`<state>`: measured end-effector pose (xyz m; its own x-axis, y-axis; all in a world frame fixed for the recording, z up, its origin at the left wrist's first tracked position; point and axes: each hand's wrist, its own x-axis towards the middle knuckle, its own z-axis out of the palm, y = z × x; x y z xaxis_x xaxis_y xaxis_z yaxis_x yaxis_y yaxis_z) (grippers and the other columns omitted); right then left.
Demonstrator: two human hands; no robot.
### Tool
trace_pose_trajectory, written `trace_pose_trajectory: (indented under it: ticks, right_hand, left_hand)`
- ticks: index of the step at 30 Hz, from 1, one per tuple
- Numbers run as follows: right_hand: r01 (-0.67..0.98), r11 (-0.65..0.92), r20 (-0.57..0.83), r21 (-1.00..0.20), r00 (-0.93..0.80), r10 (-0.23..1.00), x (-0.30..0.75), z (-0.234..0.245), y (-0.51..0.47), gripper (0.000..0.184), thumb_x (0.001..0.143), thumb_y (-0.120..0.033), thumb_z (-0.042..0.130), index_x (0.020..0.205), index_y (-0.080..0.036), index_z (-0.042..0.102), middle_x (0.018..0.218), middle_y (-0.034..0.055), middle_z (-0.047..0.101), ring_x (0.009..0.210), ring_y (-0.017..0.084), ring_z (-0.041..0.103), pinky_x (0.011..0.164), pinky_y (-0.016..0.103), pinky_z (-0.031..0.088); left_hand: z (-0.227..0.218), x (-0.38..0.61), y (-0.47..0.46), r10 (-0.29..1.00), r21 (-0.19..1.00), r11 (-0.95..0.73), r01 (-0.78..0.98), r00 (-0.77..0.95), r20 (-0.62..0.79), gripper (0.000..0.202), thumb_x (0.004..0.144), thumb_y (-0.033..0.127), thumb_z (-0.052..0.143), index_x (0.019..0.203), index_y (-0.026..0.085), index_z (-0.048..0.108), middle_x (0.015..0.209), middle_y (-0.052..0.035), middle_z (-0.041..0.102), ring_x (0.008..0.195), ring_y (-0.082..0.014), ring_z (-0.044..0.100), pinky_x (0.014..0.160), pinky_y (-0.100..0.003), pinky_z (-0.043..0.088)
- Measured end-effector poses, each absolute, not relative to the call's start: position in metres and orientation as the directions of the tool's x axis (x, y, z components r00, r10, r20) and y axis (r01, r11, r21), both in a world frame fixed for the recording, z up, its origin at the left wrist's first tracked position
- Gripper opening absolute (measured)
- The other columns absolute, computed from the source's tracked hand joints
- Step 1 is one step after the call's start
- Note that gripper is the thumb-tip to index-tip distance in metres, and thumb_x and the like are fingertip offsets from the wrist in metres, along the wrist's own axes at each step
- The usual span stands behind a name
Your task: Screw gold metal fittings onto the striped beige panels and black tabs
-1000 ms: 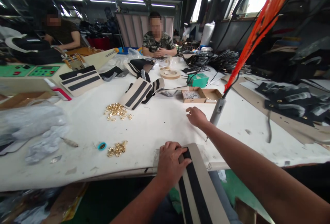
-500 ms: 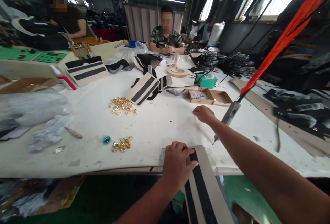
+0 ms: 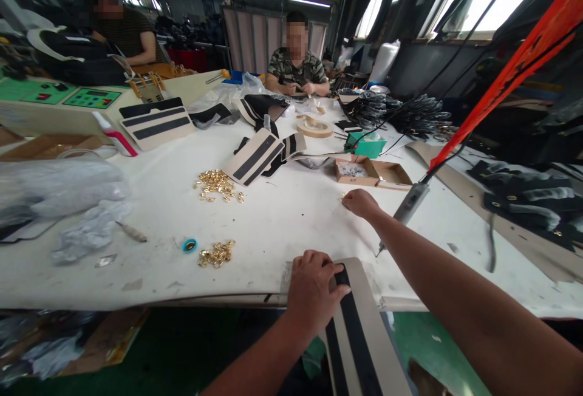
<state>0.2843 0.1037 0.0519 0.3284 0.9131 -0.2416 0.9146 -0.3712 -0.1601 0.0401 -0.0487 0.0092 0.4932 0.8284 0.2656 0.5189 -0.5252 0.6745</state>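
My left hand [image 3: 313,290] grips the top end of a beige panel [image 3: 362,305] with two black stripes, its fingers and thumb closed over the edge. The panel hangs over the near table edge toward me. Farther out on the right, my right hand [image 3: 362,203] rests low over the white table, fingertips pinched at a small gold-coloured metal piece [image 3: 343,196], mostly hidden. A thin-tipped electric screwdriver [image 3: 410,203] hangs just beside my right forearm. To the left lie a larger heap of gold metal fittings [image 3: 217,183] and a smaller one [image 3: 217,254].
Beyond my right hand stand a cardboard box of small parts [image 3: 353,169] and a green power unit [image 3: 365,144]. More striped panels [image 3: 252,156] lie mid-table, near a tape roll [image 3: 314,126]. A blue ring [image 3: 189,245] and an awl [image 3: 132,232] lie left. A co-worker [image 3: 297,68] sits opposite.
My head view has shifted slightly. Both my hands stay almost where they were, the left still on the panel. The co-worker's hands opposite have moved a little apart.
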Motion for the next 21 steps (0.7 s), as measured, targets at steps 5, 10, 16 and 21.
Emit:
trace_pose_trajectory:
  ticks: [5,10,16,21]
  right_hand:
    - [0.905,-0.394,-0.175,-0.159,0.367,0.914,0.284,0.049,0.105,0.021,0.093,-0.026,0.062,0.099,-0.015,0.079,0.098,0.0125,0.078,0.091,0.024,0.072,0.067,0.028,0.046]
    - [0.917,-0.376,-0.144,-0.133,0.358,0.923,0.281,0.046,0.103,0.024,0.095,-0.027,0.058,0.103,-0.018,0.078,0.105,0.0155,0.077,0.098,0.029,0.072,0.075,0.033,0.049]
    - [0.942,-0.315,-0.197,-0.118,0.288,0.937,0.277,0.049,0.102,0.024,0.101,-0.030,0.059,0.105,-0.015,0.077,0.109,0.0169,0.076,0.106,0.030,0.071,0.085,0.040,0.054]
    - [0.948,-0.278,-0.278,-0.155,0.228,0.933,0.282,0.051,0.094,0.032,0.102,-0.040,0.068,0.125,-0.017,0.068,0.126,0.0086,0.069,0.109,0.025,0.070,0.093,0.044,0.060]
  left_hand:
    - [0.010,0.040,-0.049,0.827,0.665,-0.527,0.529,0.498,0.260,0.040,0.073,0.031,0.096,0.110,0.028,0.080,0.107,-0.0037,0.073,0.111,-0.0288,0.062,0.096,-0.049,0.046]
    - [0.011,0.040,-0.048,0.828,0.666,-0.522,0.533,0.504,0.245,0.039,0.074,0.032,0.095,0.110,0.029,0.080,0.108,-0.0039,0.073,0.111,-0.0293,0.062,0.097,-0.051,0.046]
    - [0.009,0.040,-0.049,0.829,0.672,-0.520,0.527,0.500,0.250,0.040,0.074,0.031,0.095,0.111,0.028,0.080,0.107,-0.0028,0.072,0.111,-0.0288,0.062,0.097,-0.050,0.046]
    - [0.011,0.037,-0.049,0.833,0.675,-0.515,0.528,0.495,0.249,0.040,0.073,0.030,0.096,0.110,0.029,0.080,0.107,-0.0028,0.073,0.111,-0.0287,0.062,0.097,-0.051,0.047]
